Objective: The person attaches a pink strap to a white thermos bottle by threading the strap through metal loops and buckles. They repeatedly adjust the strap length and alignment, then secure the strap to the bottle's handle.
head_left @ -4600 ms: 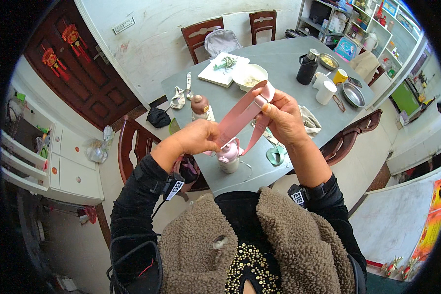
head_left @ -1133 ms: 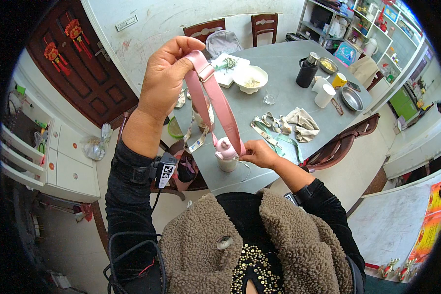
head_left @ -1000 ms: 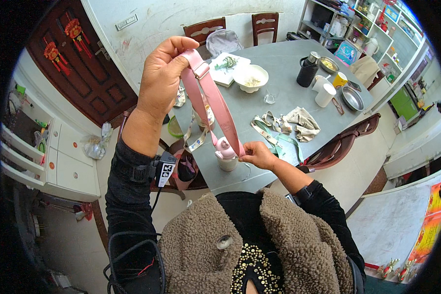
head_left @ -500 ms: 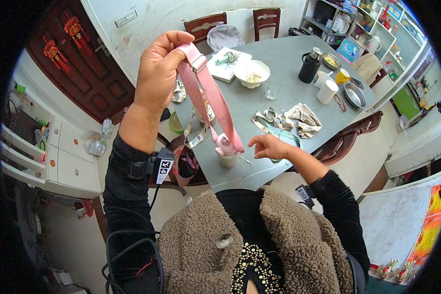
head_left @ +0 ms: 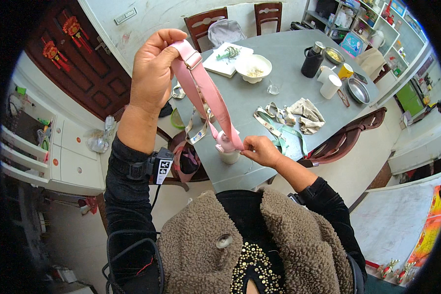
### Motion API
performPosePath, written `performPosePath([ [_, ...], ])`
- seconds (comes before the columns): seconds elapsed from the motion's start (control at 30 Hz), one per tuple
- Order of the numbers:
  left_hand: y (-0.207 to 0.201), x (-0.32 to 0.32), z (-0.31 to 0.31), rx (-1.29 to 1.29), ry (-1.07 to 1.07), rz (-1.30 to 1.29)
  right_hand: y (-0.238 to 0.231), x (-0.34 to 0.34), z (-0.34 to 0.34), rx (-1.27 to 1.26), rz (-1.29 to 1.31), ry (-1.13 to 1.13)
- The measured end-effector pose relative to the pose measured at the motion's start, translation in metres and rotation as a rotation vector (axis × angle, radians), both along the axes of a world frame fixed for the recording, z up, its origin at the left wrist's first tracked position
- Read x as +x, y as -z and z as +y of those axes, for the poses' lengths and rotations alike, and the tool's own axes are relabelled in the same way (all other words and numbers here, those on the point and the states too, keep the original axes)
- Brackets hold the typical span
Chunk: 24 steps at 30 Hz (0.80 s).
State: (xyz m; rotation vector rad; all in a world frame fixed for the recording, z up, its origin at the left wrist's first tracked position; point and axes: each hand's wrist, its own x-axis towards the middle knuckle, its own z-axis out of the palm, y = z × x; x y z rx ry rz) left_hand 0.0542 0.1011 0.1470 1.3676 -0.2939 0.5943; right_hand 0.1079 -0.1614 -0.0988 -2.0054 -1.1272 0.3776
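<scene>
My left hand (head_left: 153, 68) is raised above the table's left end, its thumb and fingers closed on the top of a pink strap (head_left: 208, 88) with a metal slider buckle. The strap runs down as a long loop to a bottle (head_left: 229, 158) with a pink lid (head_left: 223, 142), upright near the table's front edge. Beside that lid, my right hand (head_left: 262, 151) pinches the strap's lower end; its fingertips partly hide the spot. Behind the loop, a patterned strap (head_left: 197, 133) hangs by another container, mostly covered.
On the grey table (head_left: 245, 177) lie a green strap (head_left: 281, 136) and a beige cloth (head_left: 308, 116). Farther back stand a white bowl (head_left: 253, 68), a black flask (head_left: 311, 61), a white mug (head_left: 330, 87) and a metal dish (head_left: 358, 91). A wooden chair (head_left: 345, 137) borders the right side.
My right hand has moved left to the bottle, and its fingers have closed on the strap's lower end. My left hand has shifted slightly left, still gripping the strap.
</scene>
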Motion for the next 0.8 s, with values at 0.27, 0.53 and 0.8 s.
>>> performPosePath([
  [0.27,0.003,-0.006,-0.001,0.011,-0.001,-0.004,-0.001,-0.015,-0.002,0.066,-0.075,0.143],
  [0.53,0.001,-0.011,-0.011,0.088,-0.042,-0.023,0.001,-0.021,0.008,0.108,-0.199,0.249],
  [0.8,0.003,-0.012,-0.013,0.149,-0.066,-0.016,0.005,-0.027,0.004,0.023,-0.191,0.371],
])
